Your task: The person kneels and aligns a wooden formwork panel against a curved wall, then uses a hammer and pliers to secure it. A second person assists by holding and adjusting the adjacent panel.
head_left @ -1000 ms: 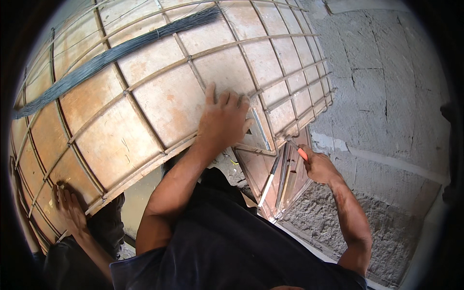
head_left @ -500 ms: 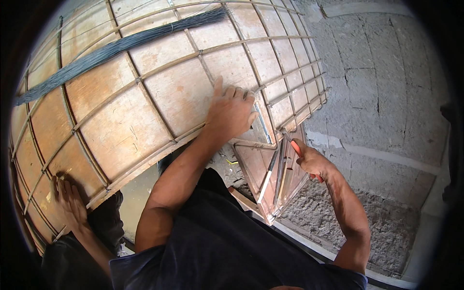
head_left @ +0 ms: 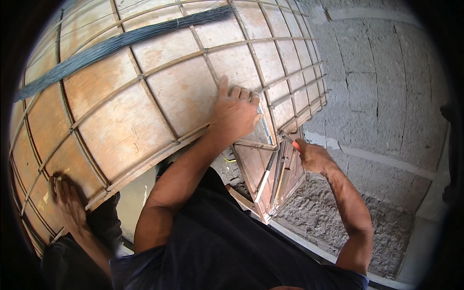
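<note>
My right hand (head_left: pixel 316 157) is wrapped round a pair of pliers (head_left: pixel 296 145) with red-orange handles. Its metal jaws meet the steel rods at the corner of a wooden panel (head_left: pixel 116 121). A grid of steel bars (head_left: pixel 164 65), tied where they cross, lies over the panel. On the panel, just left of the pliers, rests my left hand (head_left: pixel 234 111), fingers apart and partly bent, with nothing seen in it. A blue-edged strip (head_left: pixel 265 126) runs beside its fingers. Below the hands, several thin rods and strips (head_left: pixel 265 180) lean inside a triangular wooden recess (head_left: pixel 249 169).
Across the far left of the grid lies a long bundle of grey tie wire (head_left: pixel 121 42). Another person's hand (head_left: pixel 66 203) rests on the panel's near left edge. A rough grey block wall (head_left: pixel 382 87) rises at the right, above rubble-like ground (head_left: pixel 333 212).
My right hand has turned and closed round the pliers; the lower handle that showed beneath it is now hidden. My left hand stays on the panel. The view has shifted slightly.
</note>
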